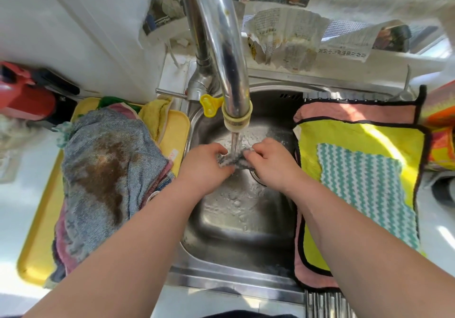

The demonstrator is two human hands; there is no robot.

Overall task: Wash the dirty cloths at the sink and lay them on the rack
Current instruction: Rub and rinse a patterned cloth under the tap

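A small grey-and-white cloth (232, 161) is bunched under running water from the steel faucet (226, 54), over the steel sink (236, 221). My left hand (205, 163) grips its left end and my right hand (270, 158) grips its right end. A pile of dirty cloths, topped by a grey one with a brown stain (105, 174), lies on a yellow tray (41, 239) left of the sink. On the rack (327, 303) to the right lie a pink cloth (354, 112), a yellow cloth (344, 135) and a teal-and-white striped cloth (364, 189).
The faucet lever (170, 93) points left at the tap base, with a yellow key-shaped tag (208, 104) beside the spout. A red container (24, 96) stands at far left. Newspaper (288, 36) lines the wall behind the sink. An orange-and-yellow cloth (440, 130) sits at far right.
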